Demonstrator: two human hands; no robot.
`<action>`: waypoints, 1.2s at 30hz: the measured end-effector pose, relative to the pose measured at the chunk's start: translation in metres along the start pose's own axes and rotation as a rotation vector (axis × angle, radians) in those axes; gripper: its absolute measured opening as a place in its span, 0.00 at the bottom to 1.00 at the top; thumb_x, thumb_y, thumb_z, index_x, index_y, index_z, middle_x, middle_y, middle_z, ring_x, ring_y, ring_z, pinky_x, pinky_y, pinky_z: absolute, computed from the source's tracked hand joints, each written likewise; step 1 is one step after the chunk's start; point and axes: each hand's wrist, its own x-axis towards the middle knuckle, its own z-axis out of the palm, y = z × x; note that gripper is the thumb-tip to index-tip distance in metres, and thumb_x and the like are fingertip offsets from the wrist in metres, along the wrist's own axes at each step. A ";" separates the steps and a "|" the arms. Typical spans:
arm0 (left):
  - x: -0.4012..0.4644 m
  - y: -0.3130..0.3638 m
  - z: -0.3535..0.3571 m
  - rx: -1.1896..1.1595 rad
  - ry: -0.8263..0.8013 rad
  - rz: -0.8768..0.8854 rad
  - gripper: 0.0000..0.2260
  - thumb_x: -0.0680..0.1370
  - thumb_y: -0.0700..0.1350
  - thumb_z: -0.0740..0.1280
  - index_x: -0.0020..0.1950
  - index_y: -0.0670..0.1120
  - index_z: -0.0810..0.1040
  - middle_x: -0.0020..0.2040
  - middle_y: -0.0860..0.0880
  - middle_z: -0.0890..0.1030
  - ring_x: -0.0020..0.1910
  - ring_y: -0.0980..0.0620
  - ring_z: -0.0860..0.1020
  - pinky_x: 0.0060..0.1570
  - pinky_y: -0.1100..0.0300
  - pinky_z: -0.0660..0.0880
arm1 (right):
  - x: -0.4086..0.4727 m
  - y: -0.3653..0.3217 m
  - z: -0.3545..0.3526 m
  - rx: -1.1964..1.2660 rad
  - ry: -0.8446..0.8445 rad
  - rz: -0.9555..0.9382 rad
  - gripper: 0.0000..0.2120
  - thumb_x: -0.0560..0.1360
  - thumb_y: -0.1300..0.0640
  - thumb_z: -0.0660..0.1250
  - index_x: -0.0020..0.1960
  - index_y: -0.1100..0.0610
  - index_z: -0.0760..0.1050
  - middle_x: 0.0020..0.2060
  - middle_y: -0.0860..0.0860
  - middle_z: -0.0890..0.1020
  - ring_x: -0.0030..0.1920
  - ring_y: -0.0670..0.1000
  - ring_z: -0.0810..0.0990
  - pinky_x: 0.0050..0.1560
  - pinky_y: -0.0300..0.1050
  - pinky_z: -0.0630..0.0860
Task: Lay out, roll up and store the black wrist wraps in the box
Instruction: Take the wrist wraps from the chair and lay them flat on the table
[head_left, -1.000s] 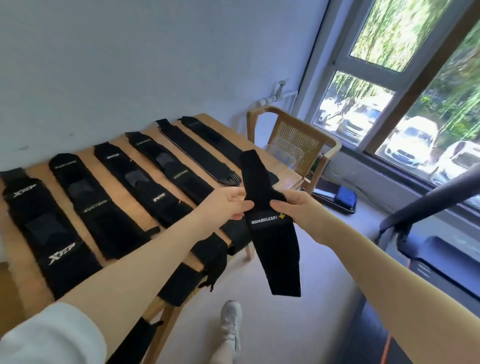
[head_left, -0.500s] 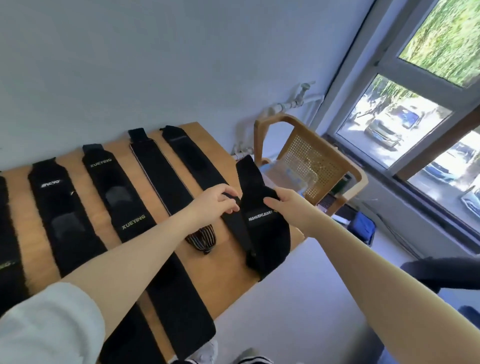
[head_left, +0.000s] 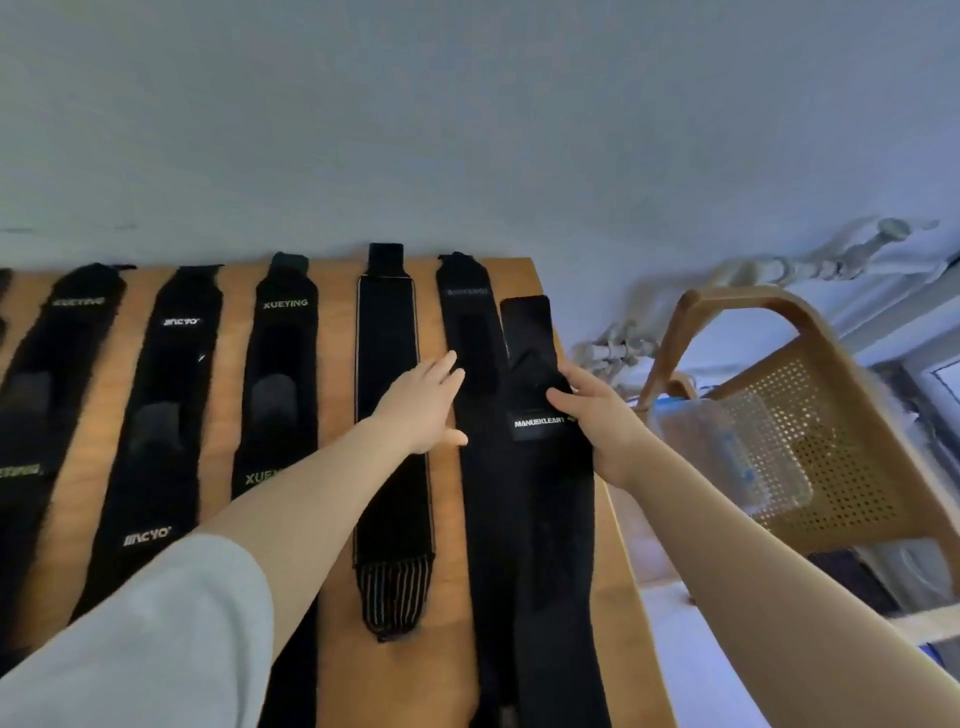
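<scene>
Several black wrist wraps lie stretched side by side across the wooden table (head_left: 522, 270). The rightmost one, a wrap labelled MANUEKLEAR (head_left: 540, 493), lies along the table's right edge. My right hand (head_left: 597, 410) rests on its right side near the label, thumb on top of the fabric. My left hand (head_left: 423, 402) is flat with straight fingers, reaching over the neighbouring wrap (head_left: 467, 332) and the thin-striped wrap (head_left: 389, 415). A clear plastic box (head_left: 727, 447) sits on the chair to the right.
A wicker-backed wooden chair (head_left: 810, 415) stands just right of the table. White pipes (head_left: 779, 270) run along the wall behind it. A pale wall rises directly behind the table. Wraps labelled XUEYING (head_left: 283, 364) and others fill the table's left part.
The MANUEKLEAR wrap went from hanging in both hands in the air to lying flat on the table's right edge. My left hand let go and opened flat.
</scene>
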 end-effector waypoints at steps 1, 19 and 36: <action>0.007 0.000 0.002 0.054 -0.017 0.005 0.39 0.76 0.57 0.66 0.78 0.43 0.49 0.78 0.45 0.45 0.77 0.45 0.46 0.75 0.51 0.52 | 0.012 0.000 -0.001 0.023 -0.009 0.035 0.12 0.80 0.64 0.58 0.54 0.52 0.78 0.50 0.53 0.83 0.51 0.54 0.82 0.52 0.50 0.78; 0.015 0.002 0.012 -0.026 -0.062 -0.028 0.38 0.76 0.53 0.67 0.78 0.43 0.50 0.78 0.47 0.49 0.77 0.48 0.49 0.73 0.57 0.48 | 0.079 0.043 0.030 -0.232 0.160 0.234 0.15 0.79 0.58 0.61 0.65 0.58 0.73 0.53 0.56 0.80 0.52 0.56 0.79 0.54 0.53 0.78; 0.037 -0.001 -0.003 0.088 -0.105 0.028 0.24 0.81 0.44 0.55 0.77 0.53 0.57 0.78 0.46 0.50 0.76 0.46 0.48 0.74 0.50 0.52 | 0.059 0.037 0.036 -0.344 0.267 0.286 0.17 0.77 0.46 0.63 0.46 0.61 0.73 0.38 0.54 0.76 0.38 0.53 0.75 0.35 0.43 0.70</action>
